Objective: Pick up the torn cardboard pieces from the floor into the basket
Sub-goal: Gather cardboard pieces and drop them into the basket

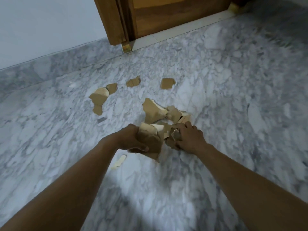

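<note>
the marble floor [233,97] spreads all round both hands, with a wooden door [166,17] far beyond them. just past the fingertips lies a heap of torn cardboard [155,112]; further off, on the left hand's side, scattered pieces [98,97] sit well apart. the left hand [131,139] is clenched round a thick bundle of pieces [150,144]. beside it, the right hand [190,139] curls its fingers onto smaller scraps [175,136]. a pale strip [119,161] lies just nearer than the left hand. no basket is in view. the overfull bundle could shed pieces when lifted, since loose edges stick out, and the strip is easily missed.
</note>
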Motion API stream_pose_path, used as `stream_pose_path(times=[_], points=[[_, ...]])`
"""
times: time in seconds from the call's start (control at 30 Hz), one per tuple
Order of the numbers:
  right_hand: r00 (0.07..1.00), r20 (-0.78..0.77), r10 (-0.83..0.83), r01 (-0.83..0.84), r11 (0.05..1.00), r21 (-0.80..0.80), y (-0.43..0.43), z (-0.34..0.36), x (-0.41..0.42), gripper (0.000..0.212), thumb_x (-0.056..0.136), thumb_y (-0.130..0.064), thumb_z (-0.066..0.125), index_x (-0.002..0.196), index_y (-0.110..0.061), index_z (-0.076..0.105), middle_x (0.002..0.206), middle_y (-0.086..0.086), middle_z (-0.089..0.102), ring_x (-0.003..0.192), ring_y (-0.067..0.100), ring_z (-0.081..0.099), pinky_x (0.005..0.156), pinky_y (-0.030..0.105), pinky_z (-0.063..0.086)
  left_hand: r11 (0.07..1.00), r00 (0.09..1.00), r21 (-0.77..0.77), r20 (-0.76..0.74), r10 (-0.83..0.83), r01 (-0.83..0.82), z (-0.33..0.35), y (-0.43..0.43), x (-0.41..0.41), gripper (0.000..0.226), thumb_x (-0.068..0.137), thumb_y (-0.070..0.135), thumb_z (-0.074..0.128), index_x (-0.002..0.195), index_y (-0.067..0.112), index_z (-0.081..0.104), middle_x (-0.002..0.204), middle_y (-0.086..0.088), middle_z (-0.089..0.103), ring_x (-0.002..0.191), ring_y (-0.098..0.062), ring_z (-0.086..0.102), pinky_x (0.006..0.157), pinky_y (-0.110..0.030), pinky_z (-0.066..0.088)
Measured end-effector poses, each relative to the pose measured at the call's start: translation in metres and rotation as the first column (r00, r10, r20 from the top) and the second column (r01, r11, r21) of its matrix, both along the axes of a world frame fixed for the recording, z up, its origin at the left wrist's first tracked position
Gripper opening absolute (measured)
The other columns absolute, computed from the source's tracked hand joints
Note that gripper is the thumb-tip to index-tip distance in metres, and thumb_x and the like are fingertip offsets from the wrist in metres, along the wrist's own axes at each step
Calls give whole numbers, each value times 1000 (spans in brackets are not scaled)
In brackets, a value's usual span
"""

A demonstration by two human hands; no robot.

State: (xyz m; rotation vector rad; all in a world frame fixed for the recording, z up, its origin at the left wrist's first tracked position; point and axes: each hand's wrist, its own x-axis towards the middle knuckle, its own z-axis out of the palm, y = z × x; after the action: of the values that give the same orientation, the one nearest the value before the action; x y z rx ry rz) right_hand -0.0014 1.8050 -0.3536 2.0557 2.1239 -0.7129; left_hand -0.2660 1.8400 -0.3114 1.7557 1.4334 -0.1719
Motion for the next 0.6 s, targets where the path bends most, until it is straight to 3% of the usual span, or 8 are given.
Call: stream_pose_path(times=[0.07, 0.13, 0.23, 0.3, 0.4, 0.5, 0.6], points=[[988, -154, -25, 27, 1000, 13, -7, -1, 6, 50, 94, -34, 60, 136, -18, 38, 129, 8, 43, 108, 33, 54, 82, 40, 45, 994, 993, 90, -104, -57, 67, -12, 10, 29, 86, 35, 71, 78, 109, 31, 64, 115, -2, 62, 101, -23, 62, 90, -43, 54], [946, -320, -57, 52, 998, -24, -10, 2, 19, 42, 92, -29, 63, 123, -19, 36, 112, 6, 50, 96, 30, 58, 69, 35, 41, 984, 971, 110, -211, -116, 142, -24, 14, 57, 92, 46, 67, 78, 129, 36, 53, 133, -3, 47, 116, -29, 48, 101, -46, 45], [871, -464, -162, 125, 986, -110, -10, 15, 43, 47, 87, -28, 72, 116, -19, 37, 95, 5, 61, 81, 27, 63, 61, 34, 48, 981, 956, 155, -288, -66, 114, -37, 15, 72, 90, 59, 52, 85, 137, 37, 43, 133, 1, 45, 119, -30, 48, 98, -50, 45], [876, -431, -218, 155, 972, -176, -9, 22, 61, 45, 80, -31, 79, 111, -15, 50, 96, 4, 64, 84, 24, 64, 62, 32, 50, 984, 976, 167, -216, -28, 65, -40, 12, 72, 90, 62, 44, 86, 139, 36, 39, 122, -4, 59, 111, -30, 58, 92, -43, 50], [911, -349, -218, 139, 961, -239, -11, 28, 73, 41, 77, -38, 82, 102, -11, 65, 98, 5, 66, 89, 22, 64, 71, 32, 50, 985, 995, 161, -75, 70, -57, -32, 3, 65, 82, 71, 32, 85, 138, 23, 37, 114, -10, 61, 105, -30, 60, 79, -32, 46], [900, -352, -258, 162, 946, -280, -12, 36, 72, 37, 78, -42, 80, 97, -14, 65, 94, 4, 67, 85, 20, 65, 70, 32, 52, 975, 988, 162, 4, 156, -154, -9, -2, 51, 68, 68, 34, 88, 115, 17, 41, 103, -4, 59, 95, -25, 58, 70, -30, 42], [917, -331, -223, 116, 942, -315, -7, 43, 58, 36, 81, -45, 77, 97, -17, 62, 97, 2, 65, 87, 20, 64, 65, 28, 50, 979, 989, 143, -18, 148, -144, 19, -8, 17, 55, 64, 35, 90, 107, 23, 58, 96, 5, 66, 86, -12, 62, 67, -21, 45]])
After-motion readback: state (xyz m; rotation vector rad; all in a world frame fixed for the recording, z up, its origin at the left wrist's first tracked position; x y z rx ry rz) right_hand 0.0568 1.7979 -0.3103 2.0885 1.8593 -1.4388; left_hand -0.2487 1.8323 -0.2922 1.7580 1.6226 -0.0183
